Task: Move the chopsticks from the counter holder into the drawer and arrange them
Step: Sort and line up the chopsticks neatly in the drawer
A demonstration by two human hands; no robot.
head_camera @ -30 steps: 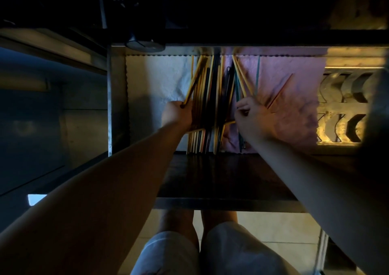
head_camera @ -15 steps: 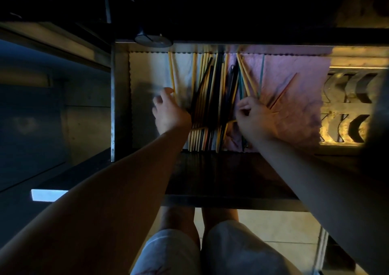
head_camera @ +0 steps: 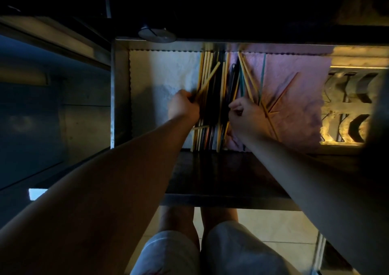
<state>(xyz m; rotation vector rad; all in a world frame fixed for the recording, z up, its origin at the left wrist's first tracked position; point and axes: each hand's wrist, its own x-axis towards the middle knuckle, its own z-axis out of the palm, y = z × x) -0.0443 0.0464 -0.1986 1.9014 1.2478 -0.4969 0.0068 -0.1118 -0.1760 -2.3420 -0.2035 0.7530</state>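
Note:
The open metal drawer [head_camera: 120, 89] is lined with a white cloth [head_camera: 164, 74] on the left and a pink cloth [head_camera: 294, 81] on the right. Several yellow, dark and teal chopsticks [head_camera: 219, 97] lie lengthwise in a row down its middle. My left hand [head_camera: 183, 106] is closed on a yellow chopstick [head_camera: 207, 80] that slants across the left of the row. My right hand [head_camera: 245, 114] is curled over the right side of the row, fingers pinched on yellow sticks. A few loose chopsticks [head_camera: 282, 93] lie fanned on the pink cloth.
A shaped metal rack [head_camera: 347, 106], lit yellow, fills the drawer's right end. A round dark object [head_camera: 156, 35] sits on the counter edge above the drawer. The drawer's dark front panel [head_camera: 221, 175] is below my hands; my knees and the tiled floor show beneath.
My left hand went out over the white cloth with its fingers spread, then came back to the row and closed on a slanted yellow chopstick. My right hand stayed on the right side.

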